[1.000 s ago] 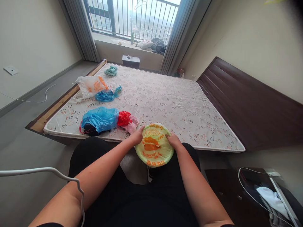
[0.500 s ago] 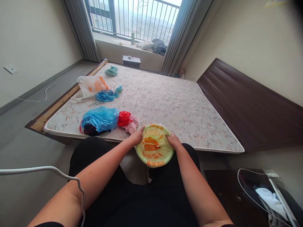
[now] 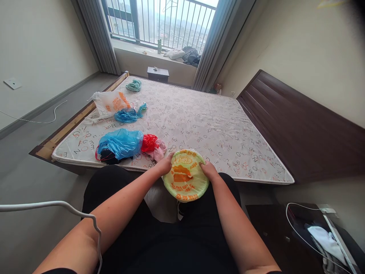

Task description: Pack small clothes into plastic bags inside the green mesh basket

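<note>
A round, flat-looking yellow-green thing in a clear plastic bag (image 3: 185, 177) with orange print is held above my lap. My left hand (image 3: 165, 163) grips its upper left rim, and my right hand (image 3: 209, 169) grips the upper right rim. Both hands are closed on it, and what lies inside or beneath it is hidden. Just left of my left hand, a pink cloth (image 3: 158, 151) and a red plastic bag (image 3: 149, 143) lie at the mattress edge. Beside them, a blue plastic bag (image 3: 122, 142) partly covers something black.
On the bare mattress (image 3: 194, 121) lie a crumpled blue bag (image 3: 126, 115), a white bag (image 3: 110, 102) with orange print and a green bundle (image 3: 134, 85). A dark headboard (image 3: 299, 125) stands right. A white cable (image 3: 51, 203) crosses my left arm.
</note>
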### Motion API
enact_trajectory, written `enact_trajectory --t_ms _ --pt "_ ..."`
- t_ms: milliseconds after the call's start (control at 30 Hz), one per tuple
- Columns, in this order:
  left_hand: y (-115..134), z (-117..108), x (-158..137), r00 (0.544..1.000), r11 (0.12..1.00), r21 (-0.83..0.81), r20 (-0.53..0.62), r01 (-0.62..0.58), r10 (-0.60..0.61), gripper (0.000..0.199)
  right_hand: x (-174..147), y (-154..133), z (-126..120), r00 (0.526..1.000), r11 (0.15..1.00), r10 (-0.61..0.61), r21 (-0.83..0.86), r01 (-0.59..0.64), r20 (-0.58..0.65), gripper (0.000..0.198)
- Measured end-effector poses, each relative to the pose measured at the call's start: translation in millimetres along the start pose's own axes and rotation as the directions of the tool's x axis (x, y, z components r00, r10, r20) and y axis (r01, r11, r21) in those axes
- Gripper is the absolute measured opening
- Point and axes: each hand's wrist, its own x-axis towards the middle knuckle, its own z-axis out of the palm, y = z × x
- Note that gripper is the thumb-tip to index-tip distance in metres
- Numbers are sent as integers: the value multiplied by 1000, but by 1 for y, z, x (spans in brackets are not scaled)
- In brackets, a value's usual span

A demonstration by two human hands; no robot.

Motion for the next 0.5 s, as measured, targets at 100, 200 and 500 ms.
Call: enact_trajectory --t_ms 100,200,500 --pt "2 -3 0 999 997 71 38 16 -19 77 0 -1 0 1000 1000 -4 1 4 9 35" --pt "4 -5 -1 999 992 129 50 14 -20 80 1 -1 -1 1000 1000 -4 0 4 12 31" --pt "7 -7 -2 998 986 168 63 -1 -10 80 5 10 -1 987 963 5 267 -48 158 26"
